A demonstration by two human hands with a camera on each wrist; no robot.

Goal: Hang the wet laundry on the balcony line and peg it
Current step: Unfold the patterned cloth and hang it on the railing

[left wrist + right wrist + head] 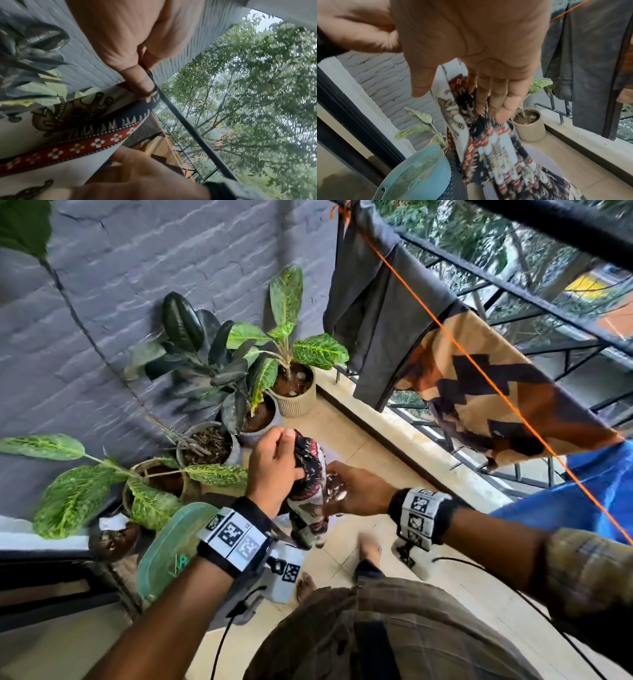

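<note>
While both hands work below the orange line (pixel 486 374):
Left hand (pixel 274 470): fingers clamped on the patterned cloth (pixel 308 494).
Right hand (pixel 359 491): fingers straight, touching that cloth.

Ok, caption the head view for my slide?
Both hands lift a patterned cloth beside the orange line.

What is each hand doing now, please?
Left hand: closed, gripping the top of the patterned cloth.
Right hand: fingers nearly straight, touching the same cloth lower down, not gripping it.
</note>
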